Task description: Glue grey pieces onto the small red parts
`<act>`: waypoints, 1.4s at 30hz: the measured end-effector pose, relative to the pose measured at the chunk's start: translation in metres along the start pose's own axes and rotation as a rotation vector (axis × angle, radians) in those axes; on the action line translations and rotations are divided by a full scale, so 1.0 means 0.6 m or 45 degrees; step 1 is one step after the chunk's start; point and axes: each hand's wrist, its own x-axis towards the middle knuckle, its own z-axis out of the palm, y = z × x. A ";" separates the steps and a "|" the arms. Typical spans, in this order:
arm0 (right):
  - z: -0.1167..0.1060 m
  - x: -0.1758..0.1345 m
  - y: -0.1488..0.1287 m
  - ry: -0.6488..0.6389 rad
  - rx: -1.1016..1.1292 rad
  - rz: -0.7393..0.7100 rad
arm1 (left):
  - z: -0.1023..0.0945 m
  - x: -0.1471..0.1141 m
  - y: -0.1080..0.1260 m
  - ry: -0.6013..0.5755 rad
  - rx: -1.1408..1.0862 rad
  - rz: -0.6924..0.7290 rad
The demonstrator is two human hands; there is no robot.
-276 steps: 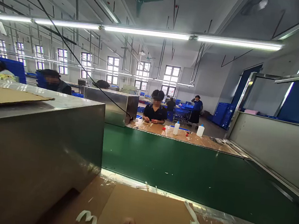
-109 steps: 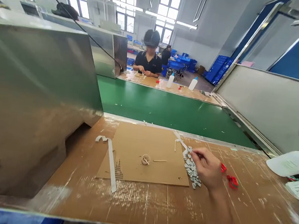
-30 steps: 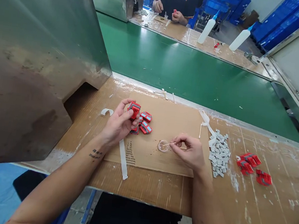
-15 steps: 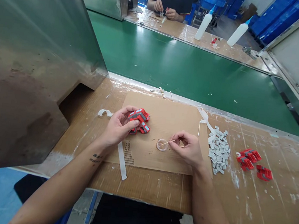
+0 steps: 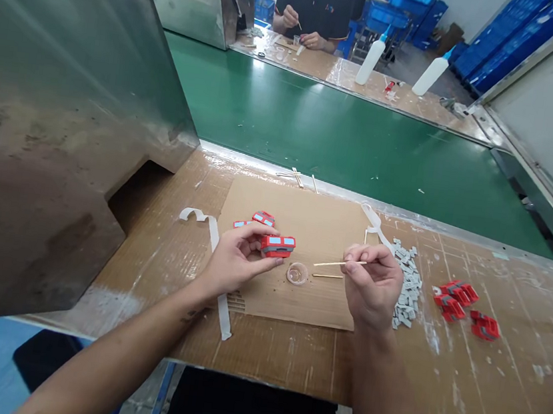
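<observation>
From the head view, the left hand [image 5: 234,262] pinches a small red block-shaped plastic piece with pale blue panels [image 5: 278,245] between thumb and fingertips, holding it just above the flat brown cardboard sheet [image 5: 324,230]. The right hand [image 5: 372,284] grips a thin wooden stick [image 5: 334,263] between thumb and forefinger, the other fingers curled in; the stick's free end points toward the red piece, with a gap between them. Below that gap a small clear round dish [image 5: 297,274] lies on the cardboard, and a second thin stick [image 5: 327,276] lies just beside it. More red pieces [image 5: 263,219] rest just beyond the left fingertips. To the right of the right hand's knuckles lies a heap of small grey plastic bits [image 5: 406,290], and further right a cluster of red parts [image 5: 461,303]. A white paper strip [image 5: 218,274] passes under the left wrist. Across the green conveyor belt [image 5: 354,149] another person's hands [image 5: 303,29] work.
</observation>
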 end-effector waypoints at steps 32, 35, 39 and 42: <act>0.038 -0.024 0.001 -0.217 -0.355 -0.169 | 0.018 -0.011 0.004 -0.058 0.416 0.293; 0.039 -0.025 0.002 -0.221 -0.355 -0.183 | 0.016 -0.009 0.006 -0.055 0.431 0.312; 0.044 -0.027 0.002 -0.234 -0.346 -0.181 | 0.015 -0.009 0.006 -0.064 0.448 0.334; 0.045 -0.027 0.002 -0.242 -0.354 -0.180 | 0.014 -0.009 0.005 -0.064 0.457 0.343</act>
